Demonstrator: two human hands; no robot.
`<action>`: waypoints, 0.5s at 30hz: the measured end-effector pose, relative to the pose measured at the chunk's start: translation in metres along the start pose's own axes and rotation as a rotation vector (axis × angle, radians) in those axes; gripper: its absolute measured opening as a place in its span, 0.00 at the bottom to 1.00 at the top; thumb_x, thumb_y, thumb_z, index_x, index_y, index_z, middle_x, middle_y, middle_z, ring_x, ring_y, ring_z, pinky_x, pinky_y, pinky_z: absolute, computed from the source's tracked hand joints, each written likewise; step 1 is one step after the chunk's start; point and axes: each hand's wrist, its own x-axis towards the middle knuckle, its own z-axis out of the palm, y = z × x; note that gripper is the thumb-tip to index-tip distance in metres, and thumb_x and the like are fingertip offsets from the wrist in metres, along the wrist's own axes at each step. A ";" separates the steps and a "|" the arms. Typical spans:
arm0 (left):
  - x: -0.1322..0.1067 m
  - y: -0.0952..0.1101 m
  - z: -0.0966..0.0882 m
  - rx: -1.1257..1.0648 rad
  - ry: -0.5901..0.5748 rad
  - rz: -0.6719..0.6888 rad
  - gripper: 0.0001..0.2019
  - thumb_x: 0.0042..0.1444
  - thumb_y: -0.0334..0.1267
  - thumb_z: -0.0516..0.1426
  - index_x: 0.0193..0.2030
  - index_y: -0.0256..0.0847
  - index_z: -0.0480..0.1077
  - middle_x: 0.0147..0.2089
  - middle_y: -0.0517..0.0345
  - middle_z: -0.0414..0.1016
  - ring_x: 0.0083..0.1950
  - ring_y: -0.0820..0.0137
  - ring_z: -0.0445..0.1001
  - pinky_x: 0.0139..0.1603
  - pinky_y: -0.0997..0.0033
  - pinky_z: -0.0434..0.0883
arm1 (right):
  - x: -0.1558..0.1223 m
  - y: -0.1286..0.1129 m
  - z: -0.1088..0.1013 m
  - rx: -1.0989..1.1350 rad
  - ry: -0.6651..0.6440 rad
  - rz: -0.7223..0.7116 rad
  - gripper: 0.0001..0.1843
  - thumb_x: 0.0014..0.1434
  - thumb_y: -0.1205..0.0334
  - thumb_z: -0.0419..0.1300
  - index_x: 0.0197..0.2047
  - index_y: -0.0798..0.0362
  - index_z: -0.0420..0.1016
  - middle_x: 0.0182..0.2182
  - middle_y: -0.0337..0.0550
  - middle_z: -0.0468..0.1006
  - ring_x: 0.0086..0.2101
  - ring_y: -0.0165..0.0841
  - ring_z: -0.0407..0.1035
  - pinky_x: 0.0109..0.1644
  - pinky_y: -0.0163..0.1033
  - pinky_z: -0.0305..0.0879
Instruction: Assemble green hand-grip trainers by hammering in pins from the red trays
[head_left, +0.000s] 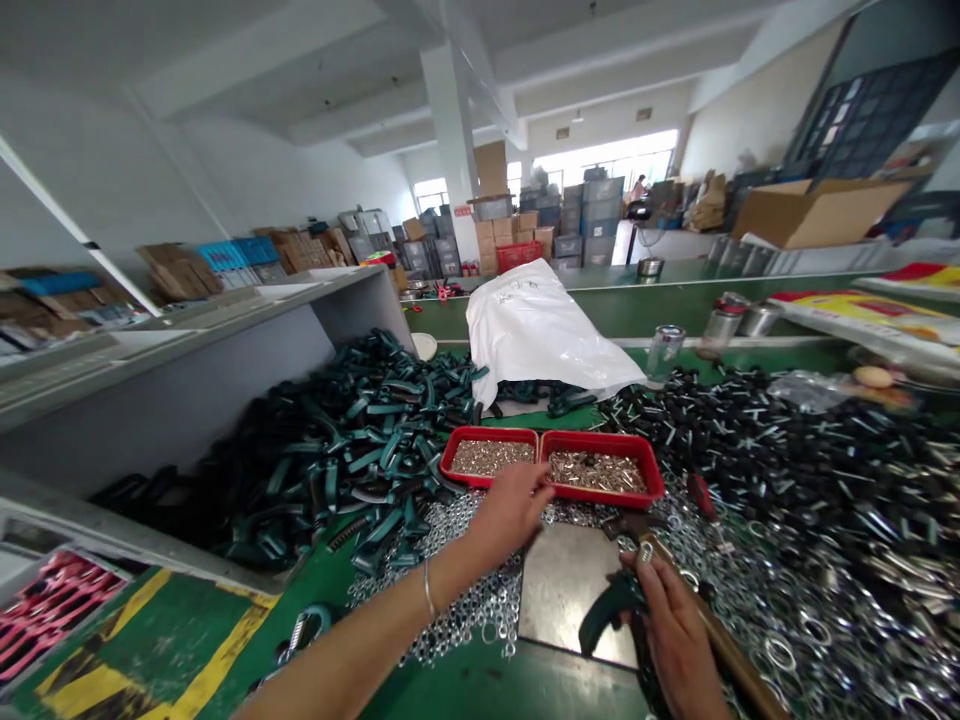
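Note:
My left hand is at the near edge of two red trays, its bent fingertips close together by the right tray. Whatever lies between those fingertips is too small to make out. My right hand is closed around a curved dark green tool handle, held above a metal plate. A small silver ring shows at the right thumb tip. Small metal pins fill the right tray; finer metal pieces fill the left tray. Beside my right hand lies a hammer with a wooden shaft.
A large heap of green handles spreads left, against a grey shelf. Silver nuts or rings surround the plate. Black-headed bolts pile up right, near a red-handled screwdriver. A white sack stands behind the trays.

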 end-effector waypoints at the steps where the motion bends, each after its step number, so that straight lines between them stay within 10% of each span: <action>1: 0.025 -0.016 -0.009 0.071 -0.011 -0.068 0.17 0.68 0.39 0.48 0.59 0.39 0.66 0.55 0.46 0.72 0.56 0.62 0.70 0.59 0.57 0.67 | 0.001 0.004 -0.002 0.004 0.022 0.013 0.24 0.57 0.36 0.59 0.46 0.46 0.73 0.36 0.41 0.78 0.31 0.37 0.71 0.30 0.38 0.70; 8: 0.172 -0.082 0.002 0.259 -0.408 -0.229 0.11 0.64 0.38 0.55 0.50 0.35 0.72 0.51 0.48 0.75 0.52 0.61 0.73 0.54 0.58 0.71 | 0.008 0.011 -0.005 0.121 0.035 0.136 0.27 0.54 0.33 0.60 0.45 0.46 0.74 0.35 0.43 0.80 0.31 0.39 0.74 0.23 0.38 0.67; 15: 0.226 -0.084 0.033 0.262 -0.699 -0.222 0.17 0.64 0.43 0.56 0.56 0.38 0.68 0.55 0.49 0.71 0.51 0.63 0.73 0.50 0.56 0.74 | 0.015 0.020 -0.001 0.225 -0.017 0.260 0.26 0.49 0.34 0.64 0.39 0.47 0.72 0.27 0.38 0.74 0.23 0.32 0.68 0.16 0.30 0.51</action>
